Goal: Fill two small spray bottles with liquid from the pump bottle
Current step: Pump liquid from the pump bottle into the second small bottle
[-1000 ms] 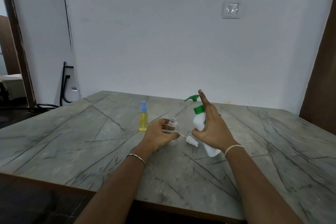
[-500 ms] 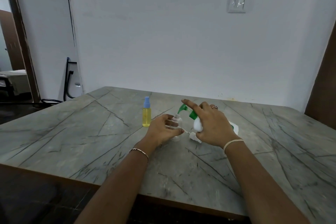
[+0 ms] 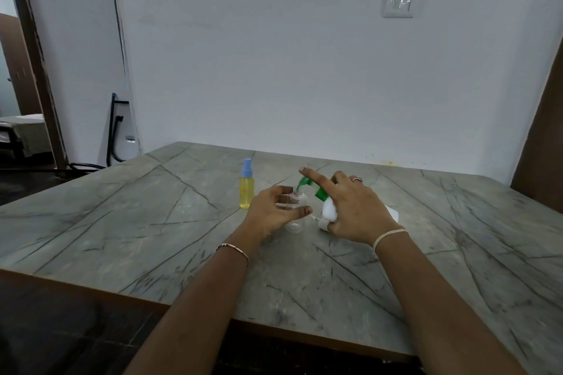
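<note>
Left hand (image 3: 274, 213) wrapped around clear empty spray bottle (image 3: 295, 210), upright on bench (image 3: 122, 222). Right hand (image 3: 356, 210) gripping tilted white pump bottle (image 3: 329, 211), forefinger on green pump, spout at the open neck. Probably light, slick, tippy; best steadied at the body. No readable labels.

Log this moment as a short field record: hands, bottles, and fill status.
left hand: steadies clear spray bottle upright on table, cap off
right hand: tilts pump bottle, index finger on green pump head
nozzle: aimed at the clear bottle's open neck
clear bottle fill: looks empty
yellow spray bottle: filled, blue cap on, stands apart to the left
loose spray cap: lies between the hands
</note>
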Demonstrator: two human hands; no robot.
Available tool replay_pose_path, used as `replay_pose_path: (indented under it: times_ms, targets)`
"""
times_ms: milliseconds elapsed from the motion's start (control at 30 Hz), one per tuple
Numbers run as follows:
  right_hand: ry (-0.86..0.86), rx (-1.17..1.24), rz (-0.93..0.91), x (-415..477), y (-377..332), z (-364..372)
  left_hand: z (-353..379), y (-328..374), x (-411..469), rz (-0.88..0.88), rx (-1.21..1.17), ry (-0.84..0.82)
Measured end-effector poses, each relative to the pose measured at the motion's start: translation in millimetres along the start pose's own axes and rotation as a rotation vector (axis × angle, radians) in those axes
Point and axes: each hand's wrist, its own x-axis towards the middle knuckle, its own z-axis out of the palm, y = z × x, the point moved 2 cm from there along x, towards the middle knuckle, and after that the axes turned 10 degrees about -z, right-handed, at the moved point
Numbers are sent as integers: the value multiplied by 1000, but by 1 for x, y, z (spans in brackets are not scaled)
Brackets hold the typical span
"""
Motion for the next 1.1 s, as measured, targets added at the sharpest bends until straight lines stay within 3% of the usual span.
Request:
replay_pose_path:
  times_ms: [467,800,1100]
  targets:
    - [48,70,29,8,-3,5,-3,-1,0,-102,-167,-76]
    - [18,-127,-32,3,-1,3,-2,2,-1,-73,-186,-103]
    - [34,-37,1,6,-2,7,-1,2,-3,-105,-218,-97]
